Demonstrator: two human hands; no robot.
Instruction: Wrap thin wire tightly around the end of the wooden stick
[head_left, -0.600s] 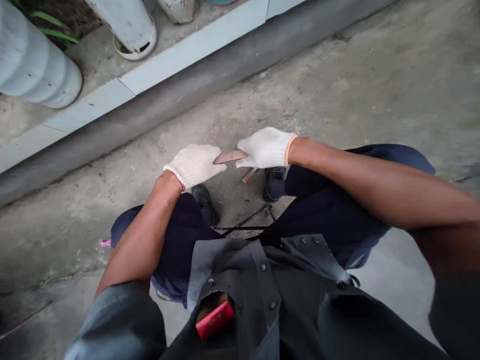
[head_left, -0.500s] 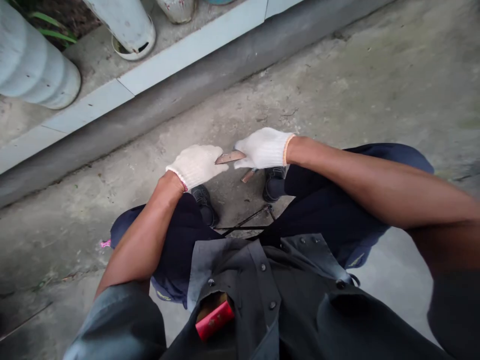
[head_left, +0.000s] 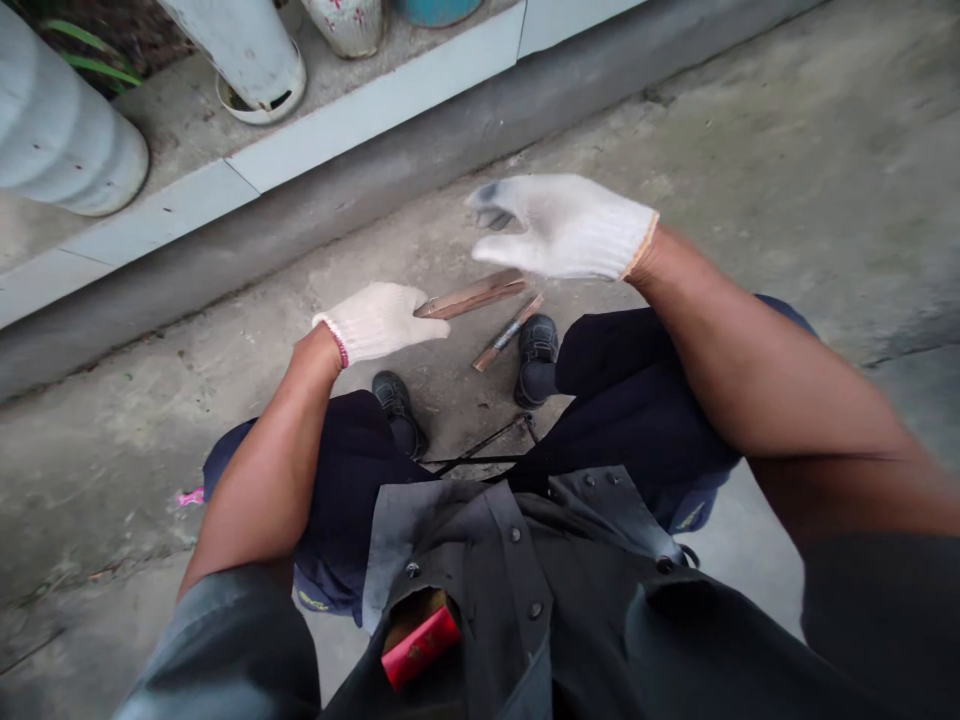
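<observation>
I am crouched over a concrete floor in white knit gloves. My left hand (head_left: pixel 384 320) is closed round one end of a flat brownish metal strip (head_left: pixel 480 294), which points right. Lifted above the strip's far end, my right hand (head_left: pixel 559 227) has its fingers loosely spread and holds nothing. A second narrow strip (head_left: pixel 508 332) lies on the floor beside my right shoe (head_left: pixel 537 352). My left shoe (head_left: pixel 399 408) is below my left hand.
A raised kerb (head_left: pixel 315 215) with a pale tiled top crosses the upper left. Pale cylinders (head_left: pixel 64 130) and pots (head_left: pixel 259 55) stand on it. A thin black rod (head_left: pixel 480 448) lies between my feet. A red packet (head_left: pixel 420 645) sticks out of my shirt pocket.
My right hand has let go of the strip and risen up and to the right, opening. My left hand still grips the strip, whose length now shows.
</observation>
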